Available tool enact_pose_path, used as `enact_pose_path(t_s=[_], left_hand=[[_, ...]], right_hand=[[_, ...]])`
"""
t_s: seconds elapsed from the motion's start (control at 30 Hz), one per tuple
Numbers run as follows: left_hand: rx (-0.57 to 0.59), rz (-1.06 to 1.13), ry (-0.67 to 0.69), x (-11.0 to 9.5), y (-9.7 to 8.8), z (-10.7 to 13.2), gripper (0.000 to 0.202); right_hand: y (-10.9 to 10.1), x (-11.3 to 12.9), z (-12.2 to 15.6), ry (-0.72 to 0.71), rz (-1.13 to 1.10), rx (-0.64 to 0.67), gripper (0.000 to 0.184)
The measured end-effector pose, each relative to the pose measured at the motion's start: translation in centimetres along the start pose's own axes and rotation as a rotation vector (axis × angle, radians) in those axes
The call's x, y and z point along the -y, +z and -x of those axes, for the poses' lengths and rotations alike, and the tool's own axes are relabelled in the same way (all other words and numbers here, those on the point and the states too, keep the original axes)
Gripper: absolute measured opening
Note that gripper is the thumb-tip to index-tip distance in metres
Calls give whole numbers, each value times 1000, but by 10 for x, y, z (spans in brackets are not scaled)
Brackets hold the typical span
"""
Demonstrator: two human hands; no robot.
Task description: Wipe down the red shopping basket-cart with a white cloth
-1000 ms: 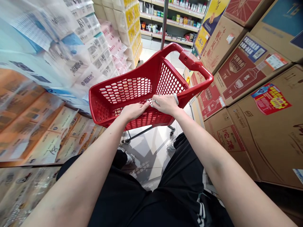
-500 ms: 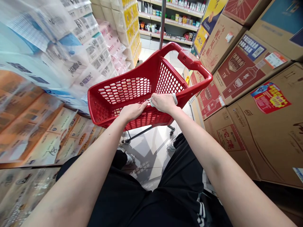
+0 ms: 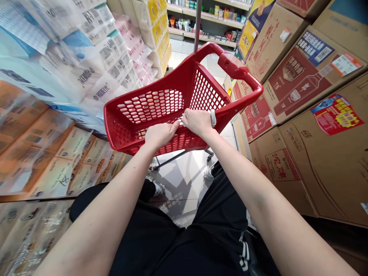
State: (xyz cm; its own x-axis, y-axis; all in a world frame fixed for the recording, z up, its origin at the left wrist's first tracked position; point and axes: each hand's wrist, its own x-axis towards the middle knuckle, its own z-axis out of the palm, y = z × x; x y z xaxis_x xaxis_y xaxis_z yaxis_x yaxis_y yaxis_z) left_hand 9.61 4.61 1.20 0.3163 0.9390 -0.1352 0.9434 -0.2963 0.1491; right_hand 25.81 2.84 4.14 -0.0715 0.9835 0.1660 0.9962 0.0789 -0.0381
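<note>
A red plastic shopping cart stands sideways in front of me, its basket a mesh of holes and its handle at the upper right. My left hand is closed over the cart's near rim, thumb pointing right. Close beside it, my right hand also grips that rim, fingers curled over the edge. A white band circles my right wrist. The fingers on the rim's outer side are partly hidden. Grey legs and wheels of the cart show below the basket.
Wrapped paper packs and orange-and-white cartons are stacked on the left. Brown cardboard boxes line the right side. A grey pole rises behind the cart, with stocked shelves farther back. My feet stand on pale floor tiles.
The view has shifted slightly, and the cart's handle appears a little higher and farther right. Both hands keep their hold on the near rim.
</note>
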Motion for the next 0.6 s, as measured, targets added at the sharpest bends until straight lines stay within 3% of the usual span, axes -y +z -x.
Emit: enact_pose_path(t_s=[0.4,0.6], left_hand=[[-203,-60,-63,-26,17,21,87],[-187,-79,-64,-31,17,10,88]], right_hand=[[26,-10,18,-53,26,-159,47],[34,-19,0,-18,-28,-159,44]])
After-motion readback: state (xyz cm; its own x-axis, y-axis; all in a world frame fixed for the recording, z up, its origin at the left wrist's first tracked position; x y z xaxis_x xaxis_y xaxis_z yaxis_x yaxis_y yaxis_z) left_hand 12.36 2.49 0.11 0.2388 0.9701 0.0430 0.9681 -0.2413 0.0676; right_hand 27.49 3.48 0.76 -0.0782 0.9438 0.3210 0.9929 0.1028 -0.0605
